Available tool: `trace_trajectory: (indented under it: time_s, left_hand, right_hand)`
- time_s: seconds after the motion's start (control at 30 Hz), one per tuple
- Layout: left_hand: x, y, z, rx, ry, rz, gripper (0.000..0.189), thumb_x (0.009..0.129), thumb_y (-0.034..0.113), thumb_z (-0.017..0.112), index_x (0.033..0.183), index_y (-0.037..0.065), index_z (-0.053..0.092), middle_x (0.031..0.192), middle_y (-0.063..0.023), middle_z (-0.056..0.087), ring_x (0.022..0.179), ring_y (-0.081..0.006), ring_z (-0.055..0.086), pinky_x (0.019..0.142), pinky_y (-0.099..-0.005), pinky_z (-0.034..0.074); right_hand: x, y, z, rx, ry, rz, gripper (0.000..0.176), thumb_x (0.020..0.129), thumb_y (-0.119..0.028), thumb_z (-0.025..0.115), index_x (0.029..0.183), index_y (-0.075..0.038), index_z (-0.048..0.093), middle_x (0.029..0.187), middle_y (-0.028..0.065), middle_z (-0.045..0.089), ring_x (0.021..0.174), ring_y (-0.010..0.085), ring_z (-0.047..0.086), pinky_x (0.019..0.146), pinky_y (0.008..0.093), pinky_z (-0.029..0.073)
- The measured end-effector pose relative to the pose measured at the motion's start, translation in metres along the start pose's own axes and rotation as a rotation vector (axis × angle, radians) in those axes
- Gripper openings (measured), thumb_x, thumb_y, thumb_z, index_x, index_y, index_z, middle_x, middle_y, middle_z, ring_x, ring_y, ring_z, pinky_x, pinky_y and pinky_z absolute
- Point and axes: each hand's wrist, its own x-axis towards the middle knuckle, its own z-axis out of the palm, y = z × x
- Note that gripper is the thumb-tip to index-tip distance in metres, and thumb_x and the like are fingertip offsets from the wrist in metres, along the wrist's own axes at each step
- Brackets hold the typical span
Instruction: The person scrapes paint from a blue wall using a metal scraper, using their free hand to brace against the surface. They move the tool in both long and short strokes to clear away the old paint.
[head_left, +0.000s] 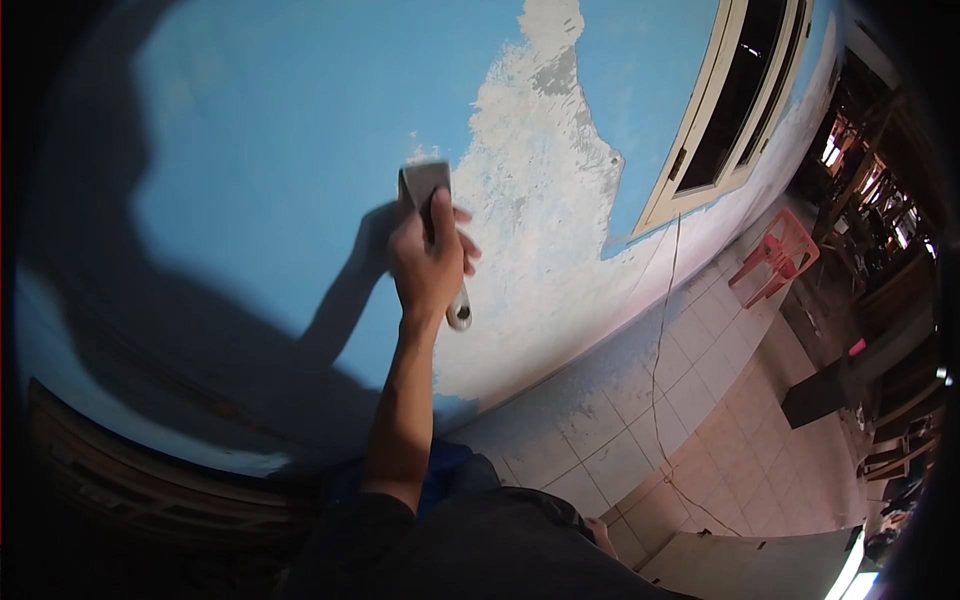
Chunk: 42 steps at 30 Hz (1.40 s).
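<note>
My left hand point(428, 255) is closed round a scraper with a wide flat metal blade point(428, 175). The thumb lies along the tool, and the handle's end point(459, 312) pokes out below the fingers. The blade is against or very close to the blue painted wall point(290, 130), at the left border of a scraped patch point(540, 200) showing white and grey. Low in the view, beside my dark shirt, only a small part of my right hand point(600, 535) shows; its fingers are mostly hidden.
A cream-framed window point(690, 130) is set in the wall at right. A red plastic chair point(775, 258) stands on the tiled floor point(600, 430). A thin cable point(656, 385) hangs down and runs over the tiles. Dark wooden clutter point(880, 200) lines the far right.
</note>
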Motion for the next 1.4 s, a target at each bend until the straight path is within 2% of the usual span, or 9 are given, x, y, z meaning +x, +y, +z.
trace_trajectory:
  time_s: [0.1, 0.33, 0.43, 0.6, 0.73, 0.93, 1.2, 1.33, 1.4]
  left_hand:
    - [0.015, 0.024, 0.006, -0.027, -0.024, -0.005, 0.044, 0.101, 0.035, 0.049, 0.079, -0.002, 0.058, 0.05, -0.0063, 0.055, 0.041, -0.0108, 0.055, 0.038, -0.0232, 0.041]
    - [-0.01, -0.018, 0.0, 0.036, -0.027, -0.069, 0.044, 0.101, 0.035, 0.049, 0.079, -0.002, 0.059, 0.051, -0.007, 0.056, 0.041, -0.0104, 0.055, 0.038, -0.024, 0.041]
    - [0.001, 0.002, 0.002, 0.036, -0.052, -0.049, 0.044, 0.101, 0.035, 0.049, 0.08, -0.002, 0.06, 0.051, -0.0074, 0.057, 0.041, -0.0103, 0.054, 0.038, -0.0239, 0.041]
    - [0.006, 0.0, 0.007, -0.015, -0.066, -0.079, 0.044, 0.101, 0.036, 0.049, 0.081, -0.002, 0.061, 0.051, -0.0078, 0.057, 0.04, -0.0104, 0.053, 0.039, -0.0234, 0.04]
    - [-0.002, -0.016, 0.009, 0.04, -0.04, -0.048, 0.044, 0.101, 0.036, 0.05, 0.081, -0.002, 0.061, 0.051, -0.0077, 0.057, 0.04, -0.0102, 0.054, 0.039, -0.0233, 0.04]
    - [0.005, 0.001, 0.017, 0.0, -0.019, -0.017, 0.047, 0.099, 0.04, 0.052, 0.084, -0.003, 0.063, 0.052, -0.0075, 0.058, 0.039, -0.0092, 0.05, 0.04, -0.0228, 0.038]
    - [0.002, -0.002, 0.013, 0.019, -0.027, -0.016, 0.043, 0.1, 0.035, 0.051, 0.085, -0.004, 0.061, 0.053, -0.0081, 0.058, 0.043, -0.0111, 0.056, 0.038, -0.0233, 0.04]
    - [-0.001, -0.004, 0.013, -0.004, -0.001, -0.032, 0.045, 0.099, 0.039, 0.052, 0.085, -0.002, 0.062, 0.053, -0.0077, 0.058, 0.039, -0.0095, 0.05, 0.04, -0.0226, 0.038]
    - [-0.013, -0.018, 0.005, 0.035, 0.035, -0.068, 0.044, 0.1, 0.038, 0.052, 0.084, -0.002, 0.062, 0.053, -0.0078, 0.058, 0.039, -0.0096, 0.05, 0.04, -0.0227, 0.038]
  right_hand:
    - [0.016, 0.01, 0.007, -0.089, -0.016, 0.022, 0.044, 0.078, -0.032, 0.067, 0.11, -0.001, 0.069, 0.103, 0.014, 0.071, 0.098, 0.0231, 0.067, 0.086, 0.0357, 0.051]
    - [0.006, -0.029, 0.006, -0.082, 0.049, 0.072, 0.047, 0.077, -0.034, 0.069, 0.112, -0.003, 0.069, 0.104, 0.0133, 0.071, 0.1, 0.0244, 0.067, 0.087, 0.0368, 0.051]
    - [0.101, 0.105, 0.03, -0.103, -0.036, -0.068, 0.042, 0.078, -0.032, 0.068, 0.109, -0.003, 0.07, 0.101, 0.0133, 0.072, 0.098, 0.026, 0.068, 0.087, 0.0371, 0.051]
    - [0.052, 0.04, 0.005, -0.105, 0.036, 0.032, 0.034, 0.082, -0.026, 0.065, 0.106, -0.002, 0.071, 0.1, 0.0128, 0.072, 0.092, 0.0261, 0.069, 0.085, 0.0371, 0.052]
    - [-0.029, -0.071, -0.012, 0.11, 0.114, 0.149, 0.034, 0.081, -0.022, 0.064, 0.107, 0.0, 0.07, 0.099, 0.0139, 0.072, 0.09, 0.0249, 0.07, 0.083, 0.0361, 0.053]
    - [-0.001, -0.035, -0.011, -0.047, 0.031, 0.112, 0.037, 0.079, -0.02, 0.064, 0.108, 0.002, 0.068, 0.097, 0.0159, 0.071, 0.089, 0.0236, 0.07, 0.081, 0.0356, 0.054]
    - [-0.008, -0.021, -0.012, -0.036, 0.005, 0.121, 0.036, 0.076, -0.024, 0.065, 0.102, -0.001, 0.071, 0.095, 0.0138, 0.072, 0.09, 0.0239, 0.07, 0.082, 0.0376, 0.054]
    - [-0.021, -0.044, -0.022, -0.111, -0.041, 0.086, 0.035, 0.078, -0.022, 0.064, 0.105, 0.001, 0.07, 0.091, 0.0149, 0.071, 0.085, 0.0239, 0.069, 0.078, 0.0372, 0.054]
    - [-0.032, -0.062, -0.021, 0.026, 0.023, 0.105, 0.036, 0.081, -0.021, 0.063, 0.109, 0.002, 0.068, 0.09, 0.0153, 0.07, 0.081, 0.0237, 0.069, 0.074, 0.0369, 0.055]
